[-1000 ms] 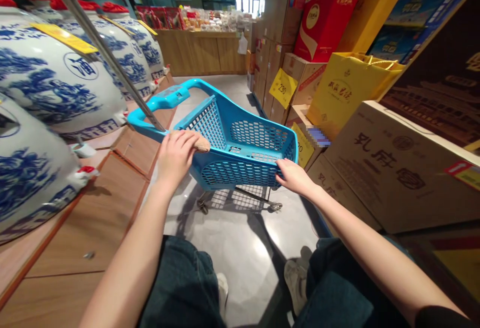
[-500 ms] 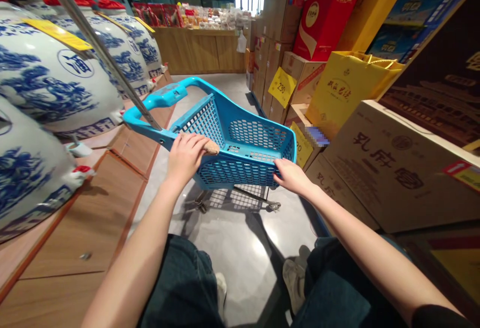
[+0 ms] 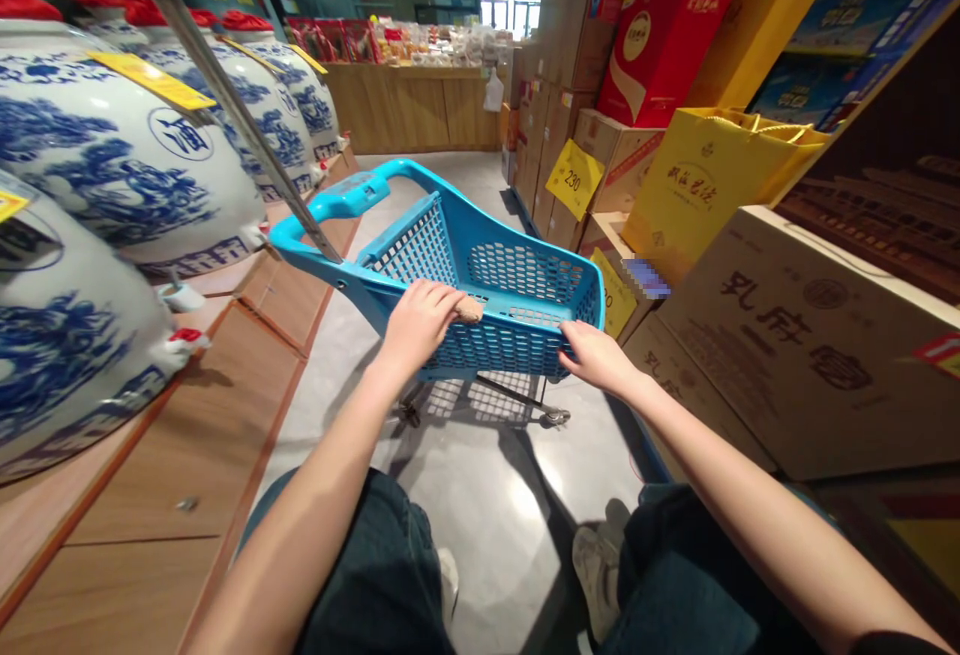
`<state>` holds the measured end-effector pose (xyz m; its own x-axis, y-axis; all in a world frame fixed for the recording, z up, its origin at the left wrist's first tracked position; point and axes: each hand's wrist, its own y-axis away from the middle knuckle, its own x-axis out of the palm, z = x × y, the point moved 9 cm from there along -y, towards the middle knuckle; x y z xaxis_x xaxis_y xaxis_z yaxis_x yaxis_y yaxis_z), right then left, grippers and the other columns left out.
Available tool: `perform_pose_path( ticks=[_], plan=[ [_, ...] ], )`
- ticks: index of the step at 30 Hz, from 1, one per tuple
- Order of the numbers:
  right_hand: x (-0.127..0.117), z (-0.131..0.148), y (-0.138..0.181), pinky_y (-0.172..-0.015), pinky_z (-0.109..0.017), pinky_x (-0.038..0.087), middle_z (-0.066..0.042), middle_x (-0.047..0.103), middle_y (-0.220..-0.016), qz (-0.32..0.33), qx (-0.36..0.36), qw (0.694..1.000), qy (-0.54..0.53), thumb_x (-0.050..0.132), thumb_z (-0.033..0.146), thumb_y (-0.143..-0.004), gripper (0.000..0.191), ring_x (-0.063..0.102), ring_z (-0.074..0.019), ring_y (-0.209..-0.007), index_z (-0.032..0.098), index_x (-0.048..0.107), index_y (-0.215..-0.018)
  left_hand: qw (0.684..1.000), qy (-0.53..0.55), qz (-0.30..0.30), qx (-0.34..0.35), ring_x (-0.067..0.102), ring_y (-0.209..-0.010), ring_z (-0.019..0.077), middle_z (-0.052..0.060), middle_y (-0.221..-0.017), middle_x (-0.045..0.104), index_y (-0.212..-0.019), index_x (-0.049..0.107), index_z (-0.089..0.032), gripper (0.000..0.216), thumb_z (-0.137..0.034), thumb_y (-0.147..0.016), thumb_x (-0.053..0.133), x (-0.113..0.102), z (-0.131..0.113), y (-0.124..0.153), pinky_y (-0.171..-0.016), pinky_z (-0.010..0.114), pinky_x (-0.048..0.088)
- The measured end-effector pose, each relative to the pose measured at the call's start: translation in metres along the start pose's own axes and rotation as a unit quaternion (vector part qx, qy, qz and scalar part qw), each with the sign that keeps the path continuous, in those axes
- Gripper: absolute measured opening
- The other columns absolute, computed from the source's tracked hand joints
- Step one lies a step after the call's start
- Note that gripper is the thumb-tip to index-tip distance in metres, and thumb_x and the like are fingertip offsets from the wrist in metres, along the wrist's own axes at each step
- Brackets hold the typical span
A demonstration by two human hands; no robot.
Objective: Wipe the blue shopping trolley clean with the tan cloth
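A blue plastic shopping cart (image 3: 510, 280) stands on the grey floor in front of me, its handle (image 3: 341, 200) on the far left side. My left hand (image 3: 420, 320) is closed over the near rim of the basket and also holds a small brown object (image 3: 470, 310) that I cannot identify. My right hand (image 3: 596, 355) grips the basket's near right corner. The basket looks empty inside.
Large blue-and-white ceramic jars (image 3: 135, 165) line a wooden shelf (image 3: 187, 415) on the left, behind a slanted metal bar (image 3: 240, 115). Cardboard boxes (image 3: 810, 335), a yellow bag (image 3: 697, 185) and red boxes (image 3: 667, 35) are stacked on the right. The aisle runs ahead to a wooden counter (image 3: 420, 105).
My left hand has slid to the right along the near rim, away from the handle. The cart and view have shifted slightly; my right hand keeps its grip.
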<state>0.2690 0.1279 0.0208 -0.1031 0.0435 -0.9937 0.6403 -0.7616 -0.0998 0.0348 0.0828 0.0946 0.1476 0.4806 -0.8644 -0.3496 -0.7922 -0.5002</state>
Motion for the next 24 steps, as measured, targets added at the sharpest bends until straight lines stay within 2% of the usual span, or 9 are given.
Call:
perform_pose_path(
  ticks=[3,6,9,12,14,16,21,24],
  plan=[
    [0.000,0.001,0.001,-0.092,-0.036,0.051,-0.016,0.072,-0.112,0.003,-0.004,1.000,0.000,0.052,0.023,-0.096,0.018,0.066,-0.0284,-0.109,0.015,0.056,-0.111,0.999,-0.012,-0.016,-0.049,0.060,-0.120,0.0319,0.014,-0.125,0.072,-0.124,0.069,-0.017,0.032,-0.023,-0.098,0.050,-0.019,0.035,0.010,-0.112,0.057,0.044],
    [0.000,0.003,0.000,-0.092,-0.036,0.051,-0.016,0.072,-0.111,0.006,0.002,1.000,0.004,0.052,0.023,-0.096,0.017,0.066,-0.0285,-0.109,0.016,0.056,-0.110,0.996,-0.018,-0.034,-0.082,0.057,-0.126,0.0334,0.014,-0.128,0.072,-0.125,0.069,-0.018,0.034,-0.023,-0.098,0.049,-0.027,0.047,0.015,-0.116,0.061,0.041],
    [0.000,0.002,-0.002,-0.091,-0.036,0.051,-0.016,0.072,-0.111,0.011,0.014,1.000,0.010,0.053,0.024,-0.096,0.015,0.066,-0.0289,-0.108,0.017,0.057,-0.108,0.997,-0.003,-0.027,-0.068,0.057,-0.126,0.0325,0.015,-0.128,0.071,-0.125,0.069,-0.015,0.035,-0.020,-0.098,0.048,-0.012,0.023,0.010,-0.118,0.060,0.040],
    [0.000,0.000,-0.002,-0.088,-0.035,0.051,-0.016,0.072,-0.111,0.016,0.019,1.000,0.010,0.052,0.025,-0.097,0.015,0.067,-0.0286,-0.106,0.016,0.056,-0.108,0.999,0.034,0.010,-0.003,0.057,-0.129,0.0301,0.014,-0.133,0.069,-0.130,0.067,-0.017,0.037,-0.020,-0.098,0.049,0.010,-0.014,0.000,-0.118,0.056,0.042],
    [0.001,-0.001,-0.002,-0.087,-0.035,0.051,-0.016,0.071,-0.111,0.016,0.015,1.000,0.004,0.052,0.025,-0.097,0.016,0.067,-0.0284,-0.105,0.016,0.056,-0.109,0.999,0.038,0.026,0.024,0.058,-0.129,0.0292,0.014,-0.133,0.069,-0.132,0.066,-0.017,0.039,-0.018,-0.099,0.046,0.014,-0.023,-0.003,-0.119,0.056,0.041],
    [0.001,-0.001,-0.001,-0.087,-0.035,0.051,-0.016,0.072,-0.112,0.011,0.006,1.000,-0.005,0.052,0.025,-0.097,0.016,0.067,-0.0279,-0.105,0.017,0.056,-0.110,0.999,0.023,0.029,0.012,0.060,-0.126,0.0295,0.013,-0.131,0.071,-0.131,0.067,-0.018,0.039,-0.018,-0.097,0.047,0.006,-0.012,-0.001,-0.118,0.056,0.042],
    [0.001,-0.001,0.001,-0.088,-0.036,0.051,-0.016,0.071,-0.111,0.001,-0.006,1.000,-0.014,0.052,0.023,-0.096,0.015,0.066,-0.0281,-0.105,0.017,0.055,-0.109,0.995,-0.021,-0.017,-0.094,0.057,-0.132,0.0330,0.012,-0.133,0.070,-0.129,0.068,-0.022,0.040,-0.020,-0.095,0.047,-0.040,0.056,0.020,-0.120,0.066,0.034],
    [0.001,0.000,0.000,-0.088,-0.035,0.051,-0.016,0.071,-0.111,0.001,-0.002,1.000,-0.011,0.052,0.023,-0.095,0.016,0.066,-0.0283,-0.106,0.017,0.055,-0.110,0.990,-0.043,-0.042,-0.130,0.053,-0.136,0.0345,0.014,-0.138,0.068,-0.130,0.067,-0.021,0.040,-0.021,-0.097,0.045,-0.054,0.074,0.028,-0.120,0.067,0.032]
  ],
)
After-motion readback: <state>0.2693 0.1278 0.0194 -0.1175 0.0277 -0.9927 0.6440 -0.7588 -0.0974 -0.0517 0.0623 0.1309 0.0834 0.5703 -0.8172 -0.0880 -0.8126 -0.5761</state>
